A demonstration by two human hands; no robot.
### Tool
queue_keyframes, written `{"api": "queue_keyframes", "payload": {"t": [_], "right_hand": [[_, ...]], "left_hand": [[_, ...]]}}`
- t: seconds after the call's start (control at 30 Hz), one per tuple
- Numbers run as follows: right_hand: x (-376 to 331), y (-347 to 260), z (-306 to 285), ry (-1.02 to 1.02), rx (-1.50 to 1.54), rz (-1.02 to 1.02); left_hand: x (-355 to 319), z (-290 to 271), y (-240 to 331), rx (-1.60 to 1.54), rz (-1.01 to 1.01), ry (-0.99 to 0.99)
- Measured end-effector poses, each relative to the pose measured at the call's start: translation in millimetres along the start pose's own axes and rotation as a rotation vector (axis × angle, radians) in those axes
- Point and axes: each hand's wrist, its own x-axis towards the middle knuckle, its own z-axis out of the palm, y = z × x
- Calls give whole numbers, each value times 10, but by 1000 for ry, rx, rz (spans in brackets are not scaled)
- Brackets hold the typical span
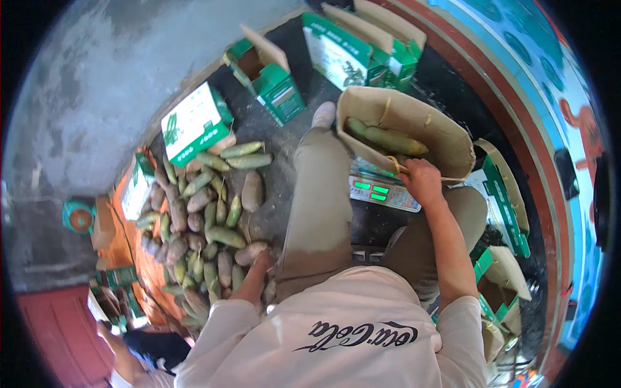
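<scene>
My right hand (424, 178) grips the near rim of an open cardboard box (453, 129), beside a yellow cord handle (393, 164). Inside the box lies a long green radish (388, 139); whatever else it holds is mostly hidden. The box is tilted, its opening toward me, over a digital scale (388, 193) with lit green displays. My left hand (264, 260) is low at the right edge of a heap of vegetables, against a brownish elongated root (251, 253). Its fingers are too hidden to read. The heap mixes green radishes (226, 237) with brown roots (253, 191).
Green-and-white cartons stand around: a closed-looking carton (194, 126), an open carton (268, 81) and further cartons (343, 52) ahead. More open cartons (501, 288) line the right. An orange sheet (119, 194) lies under the heap. Another person's arm (119, 352) shows at lower left.
</scene>
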Motion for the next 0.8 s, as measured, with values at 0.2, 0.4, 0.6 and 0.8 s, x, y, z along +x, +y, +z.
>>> {"api": "queue_keyframes", "payload": {"t": [0.2, 0.4, 0.6, 0.8], "right_hand": [[-32, 29, -34, -42, -62, 25], [-50, 55, 16, -56, -75, 9], [-23, -39, -46, -76, -96, 43], [-21, -42, -53, -68, -75, 35]], "left_hand": [[-166, 271, 426, -437, -109, -55], [-412, 100, 819, -481, -219, 14], [-573, -341, 1139, -342, -160, 69], [-357, -350, 1242, -188, -131, -62]]}}
